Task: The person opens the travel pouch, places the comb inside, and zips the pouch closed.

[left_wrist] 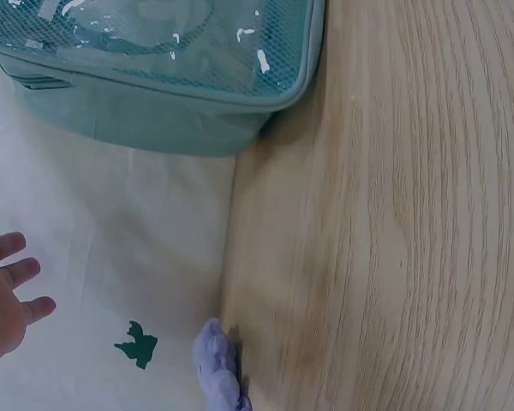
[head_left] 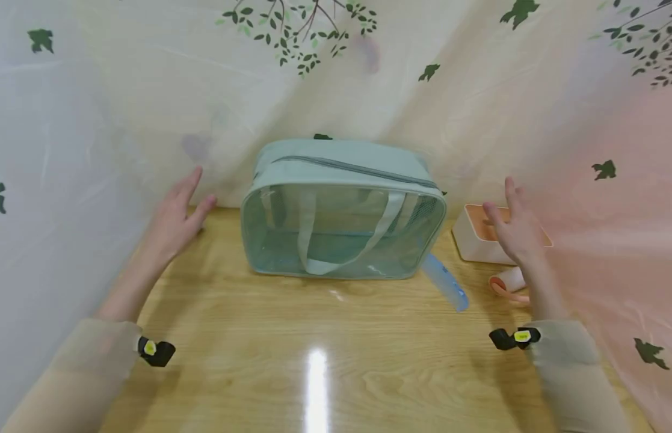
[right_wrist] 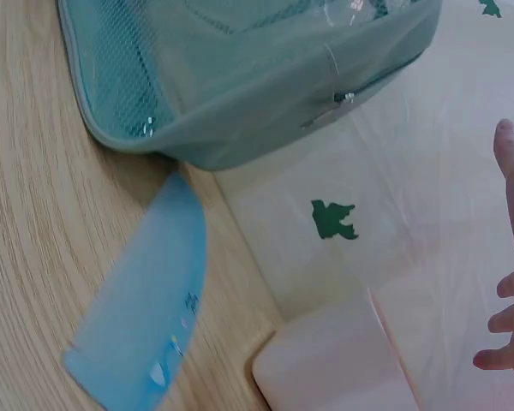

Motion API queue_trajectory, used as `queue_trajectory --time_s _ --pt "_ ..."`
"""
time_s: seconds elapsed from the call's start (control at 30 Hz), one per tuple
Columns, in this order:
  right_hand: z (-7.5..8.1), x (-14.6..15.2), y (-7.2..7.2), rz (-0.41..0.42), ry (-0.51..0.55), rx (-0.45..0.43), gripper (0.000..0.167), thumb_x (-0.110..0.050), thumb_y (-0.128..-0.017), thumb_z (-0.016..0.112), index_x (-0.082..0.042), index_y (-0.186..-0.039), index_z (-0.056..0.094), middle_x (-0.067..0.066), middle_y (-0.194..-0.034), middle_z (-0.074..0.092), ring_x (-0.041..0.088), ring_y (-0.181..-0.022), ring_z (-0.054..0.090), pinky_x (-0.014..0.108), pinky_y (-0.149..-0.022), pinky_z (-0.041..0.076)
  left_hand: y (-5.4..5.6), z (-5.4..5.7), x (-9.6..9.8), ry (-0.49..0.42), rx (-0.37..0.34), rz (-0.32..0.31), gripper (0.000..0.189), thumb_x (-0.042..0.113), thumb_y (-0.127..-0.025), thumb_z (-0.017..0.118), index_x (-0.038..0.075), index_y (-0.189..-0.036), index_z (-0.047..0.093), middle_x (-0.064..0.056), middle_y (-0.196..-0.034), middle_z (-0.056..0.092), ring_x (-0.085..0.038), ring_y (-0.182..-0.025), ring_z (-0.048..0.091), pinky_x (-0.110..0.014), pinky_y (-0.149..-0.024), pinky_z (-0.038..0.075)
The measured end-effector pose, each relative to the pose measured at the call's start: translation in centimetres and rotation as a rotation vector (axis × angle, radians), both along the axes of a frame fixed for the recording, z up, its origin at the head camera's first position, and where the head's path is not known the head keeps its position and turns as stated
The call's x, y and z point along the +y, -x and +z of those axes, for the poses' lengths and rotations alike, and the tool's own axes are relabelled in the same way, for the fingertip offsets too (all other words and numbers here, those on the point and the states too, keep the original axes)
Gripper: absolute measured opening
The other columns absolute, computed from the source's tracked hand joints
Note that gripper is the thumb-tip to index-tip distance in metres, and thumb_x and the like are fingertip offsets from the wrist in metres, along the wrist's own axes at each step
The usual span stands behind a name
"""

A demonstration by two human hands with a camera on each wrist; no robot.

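Observation:
A mint-green toiletry bag (head_left: 343,231) with a see-through front stands upright on the wooden table in the head view. Its pale strap handle (head_left: 322,264) hangs down over the front, and a dark zipper (head_left: 357,170) runs along the top. To the bag's left, my left hand (head_left: 175,219) is held apart from it, fingers spread and holding nothing. On the other side, my right hand (head_left: 517,231) hovers in front of a white box with an orange top (head_left: 479,240), its fingers extended and without anything in them. Neither hand touches the bag.
A translucent blue case (right_wrist: 146,300) lies beside the bag's right end. Near the right forearm is a white cylinder with an orange strap (head_left: 510,280). A purple soft-looking item (left_wrist: 216,368) lies at the table's back edge, against a patterned curtain (head_left: 151,90).

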State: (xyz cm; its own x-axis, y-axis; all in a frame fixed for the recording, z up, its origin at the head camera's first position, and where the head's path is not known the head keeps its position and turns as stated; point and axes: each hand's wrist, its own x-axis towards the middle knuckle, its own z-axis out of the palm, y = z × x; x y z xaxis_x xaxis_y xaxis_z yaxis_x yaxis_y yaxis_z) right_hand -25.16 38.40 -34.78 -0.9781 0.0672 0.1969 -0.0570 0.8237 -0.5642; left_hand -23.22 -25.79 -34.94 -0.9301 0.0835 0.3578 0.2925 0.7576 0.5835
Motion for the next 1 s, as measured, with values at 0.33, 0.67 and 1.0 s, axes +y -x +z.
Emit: queue_trajectory --time_s 0.33,0.67,1.0 --pt "-2.4 -3.9 0.3 0.014 0.337 0.114 0.066 -0.054 -0.109 0.037 -0.037 -0.165 0.006 0.015 -0.171 0.023 0.046 -0.156 0.026 0.072 -0.125 0.024 -0.7 -1.9 2.4 -0.224 0.088 -0.082 0.064 0.041 -0.109 0.049 0.022 -0.165 0.024 -0.018 -0.166 0.035 -0.046 -0.154 0.029 -0.068 -0.128 0.022" --pt "-3.5 -6.2 0.5 0.087 0.812 0.2 0.058 -0.04 -0.111 0.041 -0.021 -0.164 0.027 0.011 -0.147 0.055 0.014 -0.128 0.057 0.014 -0.093 0.058 0.0 -4.6 5.0 -0.423 0.076 -0.173 0.062 0.025 -0.11 0.05 0.022 -0.165 0.023 -0.016 -0.164 0.04 -0.038 -0.15 0.04 -0.049 -0.126 0.038" --pt "-4.4 -8.1 0.5 0.248 1.01 0.102 0.056 -0.037 -0.11 0.045 -0.009 -0.157 0.037 -0.002 -0.131 0.06 0.012 -0.119 0.06 0.018 -0.092 0.06 -0.5 -5.6 6.0 -0.491 0.011 -0.152 0.059 0.022 -0.109 0.052 0.02 -0.164 0.028 -0.012 -0.165 0.041 -0.033 -0.149 0.043 -0.033 -0.126 0.041"
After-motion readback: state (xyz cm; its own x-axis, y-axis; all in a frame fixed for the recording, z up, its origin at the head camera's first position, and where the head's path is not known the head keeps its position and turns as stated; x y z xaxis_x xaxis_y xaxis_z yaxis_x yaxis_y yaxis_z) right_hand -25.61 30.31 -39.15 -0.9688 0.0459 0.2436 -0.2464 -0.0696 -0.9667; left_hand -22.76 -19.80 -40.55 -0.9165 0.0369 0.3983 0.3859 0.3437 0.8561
